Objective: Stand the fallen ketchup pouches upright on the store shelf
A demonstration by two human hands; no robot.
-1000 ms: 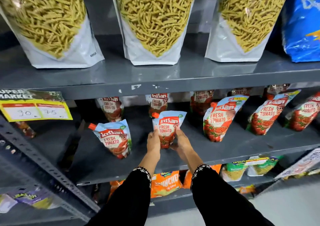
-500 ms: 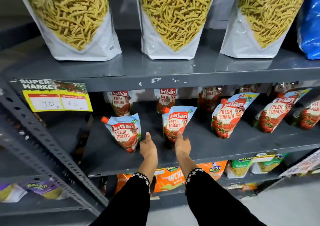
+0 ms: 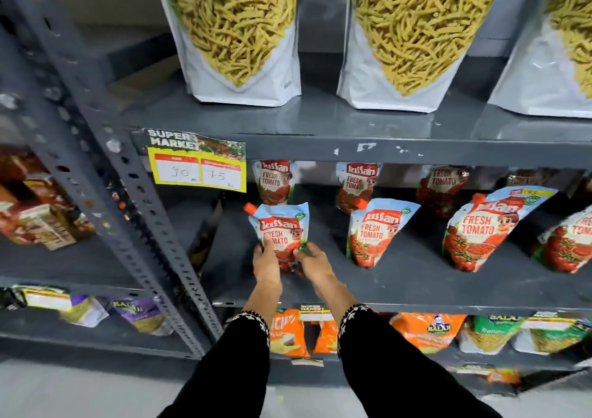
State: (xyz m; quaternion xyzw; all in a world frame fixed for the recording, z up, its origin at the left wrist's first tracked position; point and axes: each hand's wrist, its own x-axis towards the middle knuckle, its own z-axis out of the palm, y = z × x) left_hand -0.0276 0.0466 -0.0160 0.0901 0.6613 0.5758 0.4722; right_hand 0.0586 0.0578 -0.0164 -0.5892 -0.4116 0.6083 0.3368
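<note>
The left hand point(image 3: 265, 259) and right hand point(image 3: 312, 261) each had a grip on the bottom of one ketchup pouch point(image 3: 280, 227) on the gray shelf point(image 3: 400, 284).

This is a shop: grey metal shelves point(image 3: 368, 148) carry rows of ketchup pouches point(image 3: 378, 231), snack bags point(image 3: 237, 36), and a "Super Market" price tag point(image 3: 197, 164).
</note>
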